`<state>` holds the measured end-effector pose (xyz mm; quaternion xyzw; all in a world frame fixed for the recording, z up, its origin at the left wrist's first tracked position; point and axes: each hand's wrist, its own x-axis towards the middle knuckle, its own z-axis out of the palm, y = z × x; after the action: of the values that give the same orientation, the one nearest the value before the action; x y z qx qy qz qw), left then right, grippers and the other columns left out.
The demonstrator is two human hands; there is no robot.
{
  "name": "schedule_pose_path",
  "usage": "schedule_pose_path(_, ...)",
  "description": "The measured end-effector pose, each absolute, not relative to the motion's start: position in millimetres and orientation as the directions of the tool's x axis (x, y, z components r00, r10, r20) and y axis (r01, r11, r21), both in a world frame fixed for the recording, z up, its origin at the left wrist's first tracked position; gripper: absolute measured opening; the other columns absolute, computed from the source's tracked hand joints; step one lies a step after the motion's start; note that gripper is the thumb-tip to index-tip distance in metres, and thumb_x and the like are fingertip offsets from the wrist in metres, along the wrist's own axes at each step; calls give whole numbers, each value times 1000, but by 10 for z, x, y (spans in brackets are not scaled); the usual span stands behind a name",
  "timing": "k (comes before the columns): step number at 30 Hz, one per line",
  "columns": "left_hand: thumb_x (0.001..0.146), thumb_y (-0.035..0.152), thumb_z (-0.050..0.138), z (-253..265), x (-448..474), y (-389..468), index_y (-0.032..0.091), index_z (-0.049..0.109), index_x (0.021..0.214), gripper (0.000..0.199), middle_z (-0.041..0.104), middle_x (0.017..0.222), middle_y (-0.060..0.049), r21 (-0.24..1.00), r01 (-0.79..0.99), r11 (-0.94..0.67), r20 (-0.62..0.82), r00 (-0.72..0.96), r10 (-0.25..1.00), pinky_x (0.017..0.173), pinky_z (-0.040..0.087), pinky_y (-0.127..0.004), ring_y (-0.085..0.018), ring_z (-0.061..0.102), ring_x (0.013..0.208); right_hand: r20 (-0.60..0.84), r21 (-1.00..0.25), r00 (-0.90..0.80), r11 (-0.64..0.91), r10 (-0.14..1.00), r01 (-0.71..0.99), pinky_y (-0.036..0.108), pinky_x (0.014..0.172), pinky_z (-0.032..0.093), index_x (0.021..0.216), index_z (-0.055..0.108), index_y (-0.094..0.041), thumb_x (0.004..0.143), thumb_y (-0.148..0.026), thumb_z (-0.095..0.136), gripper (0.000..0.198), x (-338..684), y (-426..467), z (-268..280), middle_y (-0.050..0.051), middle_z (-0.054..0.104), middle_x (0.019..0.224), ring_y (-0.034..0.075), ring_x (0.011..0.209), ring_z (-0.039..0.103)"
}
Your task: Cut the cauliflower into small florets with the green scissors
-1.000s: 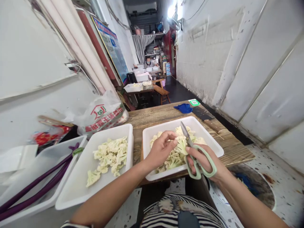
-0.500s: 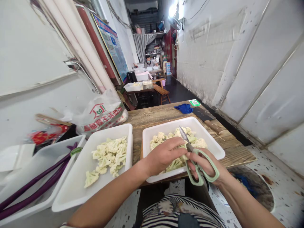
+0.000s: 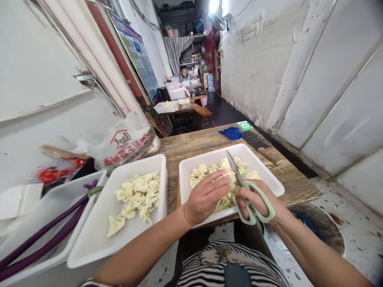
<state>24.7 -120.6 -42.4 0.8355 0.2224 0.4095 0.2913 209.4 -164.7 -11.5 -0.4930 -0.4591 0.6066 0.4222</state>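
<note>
My right hand point(image 3: 254, 197) is wrapped round the pale green handles of a pair of scissors point(image 3: 236, 169). The blades point up and away, over a white tray point(image 3: 185, 163) of cauliflower florets point(image 3: 202, 170). My left hand point(image 3: 208, 195) hovers at the near side of this tray, close to the scissors, with its fingers stretched out. Part of the cauliflower is hidden beneath it, and nothing shows in its grasp. To the left, a second white tray point(image 3: 89, 239) contains cut cauliflower pieces point(image 3: 140, 191).
Long purple stalks point(image 3: 56, 229) lie in a third tray point(image 3: 60, 191) at far left, by a plastic bag point(image 3: 128, 139). A cleaver point(image 3: 266, 153) and blue cloth-like item point(image 3: 231, 133) rest on the wooden table point(image 3: 185, 141). A person point(image 3: 184, 75) sits at the back.
My left hand's fingers have straightened and spread, coming away from the floret they were on. The scissors have shifted slightly, staying in my right hand. The camera view has moved a little.
</note>
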Motion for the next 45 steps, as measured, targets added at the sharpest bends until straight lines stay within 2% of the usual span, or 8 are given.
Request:
schedule_pose_path(8,86,25,61,-273,176,-1238,23,72,95,14,70,115,-7,803,110,-585,504,399,766,114,34,-47,-25,53,126,-261,-954,-71,-269,963,-135,21,31,36,54,49,-21,67,-33,65,24,2207,-1523,-291,-7,47,39,9,30,44)
schedule_pose_path(12,87,31,59,-121,135,-1050,17,67,100,20,69,109,-9,991,-120,-62,81,164,983,101,49,-47,-23,64,107,-297,-929,-119,-315,948,-195,21,35,38,49,45,-21,71,-39,62,33,2282,-1414,-304,-6,44,42,8,33,42)
schedule_pose_path(16,87,21,57,-140,10,-850,9,65,91,15,70,92,-13,884,-291,366,-294,262,919,97,51,-41,-20,68,93,-313,-926,-181,-341,932,-160,21,35,38,51,48,-20,69,-35,68,31,2182,-1300,-249,-6,47,43,8,34,42)
schedule_pose_path(25,76,12,57,-374,-200,-699,14,67,111,36,62,129,-12,988,140,66,-70,30,997,111,33,-42,-23,53,125,-329,-936,-316,-352,890,-16,20,31,36,46,51,-19,69,-28,67,29,1797,-974,-326,-4,49,39,9,32,45)
schedule_pose_path(31,80,23,58,-301,-168,-747,19,70,109,31,67,122,-8,897,390,-209,98,287,953,107,40,-41,-25,59,118,-331,-937,-386,-348,861,27,21,31,37,54,53,-17,65,-34,74,29,1838,-907,-298,-5,51,42,9,32,44)
schedule_pose_path(36,80,22,59,-255,-179,-720,19,73,103,27,72,110,-8,822,491,-287,190,238,952,96,48,-39,-25,66,102,-182,-982,-184,-187,966,-10,20,35,37,72,59,-18,70,-42,75,29,2241,-1076,-159,-7,50,47,9,36,47)
schedule_pose_path(41,81,23,57,-285,-52,-647,19,76,91,21,75,100,-7,742,565,-362,125,413,902,89,50,-36,-25,68,96,-176,-984,-79,-176,981,-4,23,36,38,96,62,-16,73,-49,74,42,2615,-1465,-62,-6,50,50,11,37,47)
schedule_pose_path(45,75,26,66,-406,260,-537,19,73,103,30,71,112,-9,695,580,-424,119,489,864,95,46,-40,-28,66,100,-152,-988,-63,-153,986,-11,26,38,39,100,62,-18,77,-52,71,42,2709,-1721,-142,-5,51,50,13,39,48)
